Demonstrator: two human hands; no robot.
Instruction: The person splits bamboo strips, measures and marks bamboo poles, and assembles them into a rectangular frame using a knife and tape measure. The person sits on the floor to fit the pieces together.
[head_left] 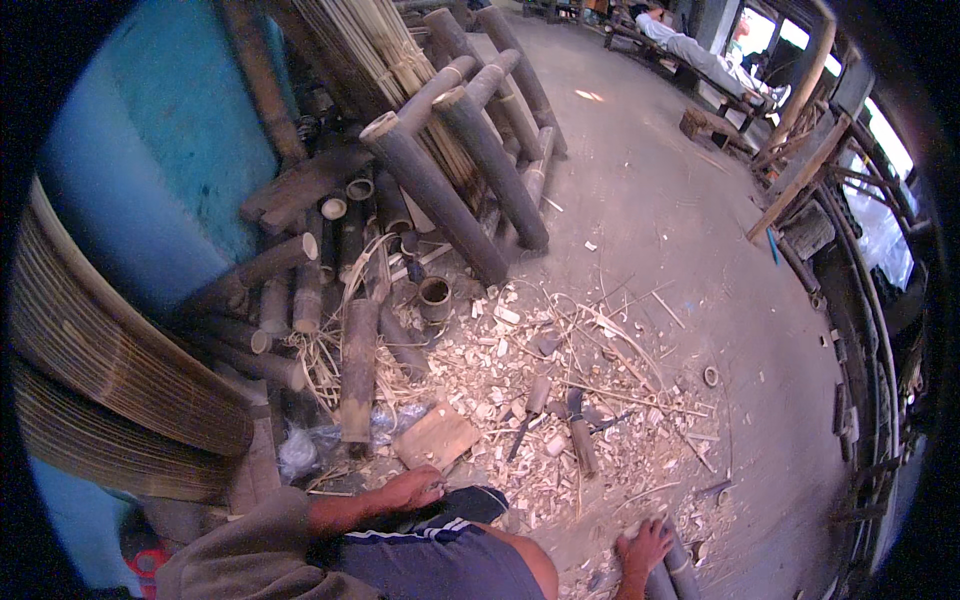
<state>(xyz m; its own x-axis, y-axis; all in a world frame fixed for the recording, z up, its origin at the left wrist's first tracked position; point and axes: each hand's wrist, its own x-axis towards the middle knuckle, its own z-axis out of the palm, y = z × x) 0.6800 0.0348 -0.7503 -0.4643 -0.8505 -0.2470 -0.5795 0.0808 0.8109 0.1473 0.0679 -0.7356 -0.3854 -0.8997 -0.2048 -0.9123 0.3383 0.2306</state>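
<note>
Dark shorts [440, 568] nearest — left hand [412, 488] beside, fingers curled; right hand [647, 545] draped on poles [683, 572] (either grip unclear).

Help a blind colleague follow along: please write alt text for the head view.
A bare right hand rests on dark, bamboo-like poles at the lower right; the left hand is near a flat wooden board. Pale chips and wooden-handled tools litter the floor ahead, with a dark pole frame standing beyond.
</note>
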